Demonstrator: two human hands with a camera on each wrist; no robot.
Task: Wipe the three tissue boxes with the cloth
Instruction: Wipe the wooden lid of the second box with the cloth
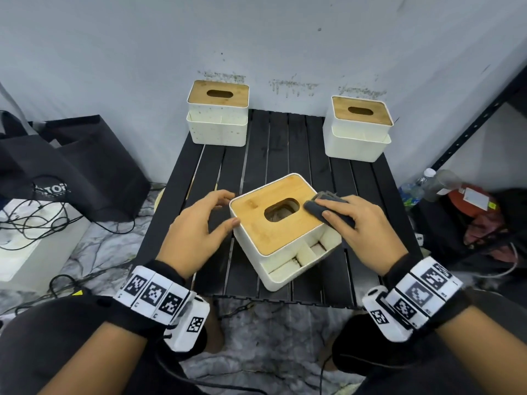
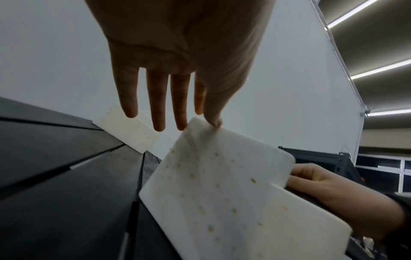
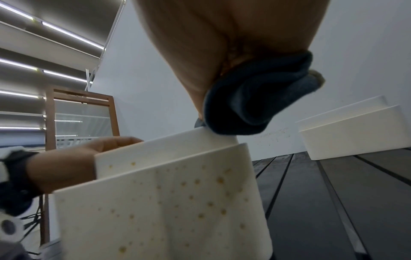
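Note:
A white tissue box with a bamboo lid (image 1: 282, 232) sits turned at an angle in the middle of the black slatted table (image 1: 285, 138). Its white sides carry yellowish spots (image 3: 166, 202). My right hand (image 1: 328, 209) grips a folded dark grey cloth (image 1: 312, 208) and presses it on the lid's right edge, beside the oval opening. My left hand (image 1: 225, 209) steadies the box's left side, thumb on the upper edge (image 2: 213, 123) and fingers straight. Two more tissue boxes stand at the back left (image 1: 218, 112) and back right (image 1: 359, 128).
Black bags (image 1: 71, 161) and a white box with cables (image 1: 28, 238) lie left of the table. A dark metal shelf (image 1: 470, 124) stands to the right, with plastic bottles (image 1: 427, 186) and a red object beside it. A pale wall is close behind the back boxes.

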